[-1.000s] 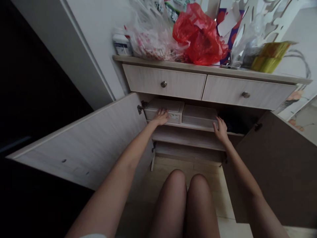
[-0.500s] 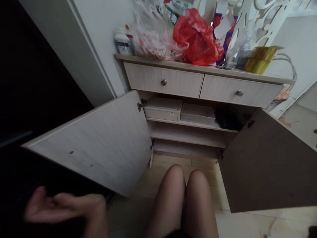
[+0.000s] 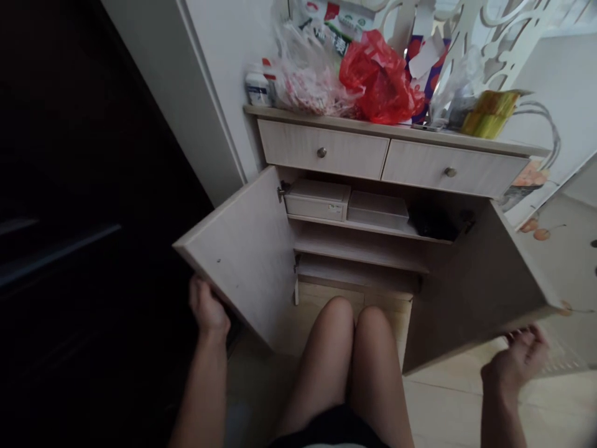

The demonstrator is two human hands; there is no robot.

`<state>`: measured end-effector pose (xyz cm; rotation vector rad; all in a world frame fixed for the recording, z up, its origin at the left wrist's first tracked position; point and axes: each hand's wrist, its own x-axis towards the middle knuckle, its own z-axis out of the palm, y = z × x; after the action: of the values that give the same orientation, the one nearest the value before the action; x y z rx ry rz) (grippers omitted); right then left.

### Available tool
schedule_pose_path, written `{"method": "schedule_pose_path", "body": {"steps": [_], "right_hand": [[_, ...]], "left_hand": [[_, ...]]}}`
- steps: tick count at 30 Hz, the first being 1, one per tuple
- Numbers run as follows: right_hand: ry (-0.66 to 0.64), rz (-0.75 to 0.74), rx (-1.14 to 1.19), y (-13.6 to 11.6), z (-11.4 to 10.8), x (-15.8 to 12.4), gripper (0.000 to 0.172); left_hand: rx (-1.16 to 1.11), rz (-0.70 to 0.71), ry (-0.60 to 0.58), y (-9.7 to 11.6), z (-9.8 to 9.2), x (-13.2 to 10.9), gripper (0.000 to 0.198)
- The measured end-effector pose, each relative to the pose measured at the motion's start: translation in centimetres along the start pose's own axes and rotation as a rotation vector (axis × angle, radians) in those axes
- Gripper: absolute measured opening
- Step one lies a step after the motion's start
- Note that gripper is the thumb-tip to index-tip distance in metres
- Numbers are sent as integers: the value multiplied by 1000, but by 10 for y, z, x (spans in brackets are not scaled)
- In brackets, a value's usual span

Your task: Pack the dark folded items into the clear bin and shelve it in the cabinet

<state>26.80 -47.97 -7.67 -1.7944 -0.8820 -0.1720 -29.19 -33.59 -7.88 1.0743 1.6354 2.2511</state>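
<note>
Pale wood-grain rectangular door, left: edge touched by left hand. Grey-brown rectangular door, right: edge adjoined by half-curled right hand. Neither grasp can be confirmed.

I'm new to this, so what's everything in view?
Cabinet: one, pale, ahead
Knobbed drawers: two, pale, under top
Doors: two, pale and brownish, open
Boxes: two, whitish, upper shelf
Object: unclear, black, beside boxes
Crumpled bag: one, red, cabinet top
Clear bags: two, translucent, flanking it
Packaging: count unclear, green and white, behind
Carton: one, purple, by crumpled bag
Bottle: one, white, top's left
Package: one, yellow, top's right
Lattice: one, white, behind
Legs: two, bare, foreground
Left hand: one, at left door
Right hand: one, near right door
</note>
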Motion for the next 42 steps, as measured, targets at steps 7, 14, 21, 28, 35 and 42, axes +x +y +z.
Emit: {"method": "schedule_pose_path", "body": {"steps": [7,14,21,28,35,42], "right_hand": [[-97,48,312,-57,47,-14,46],[-277,-136,353,-106,128,7,46],[-273,-277,362,-133,197,28,46],[-278,-292,184,-150,238,42,52],[-336,-272,184,-160,264,59,52],[-329,-273,168,-163,281,71,38]], "left_hand": [[122,130,-248,22,56,-69,44],[106,247,-594,50,144,-99,33],[238,234,-766,64,228,-112,17],[473,243,-817,79,274,-113,23],[607,270,-854,82,302,-108,29],[632,270,-880,81,321,-101,30]]}}
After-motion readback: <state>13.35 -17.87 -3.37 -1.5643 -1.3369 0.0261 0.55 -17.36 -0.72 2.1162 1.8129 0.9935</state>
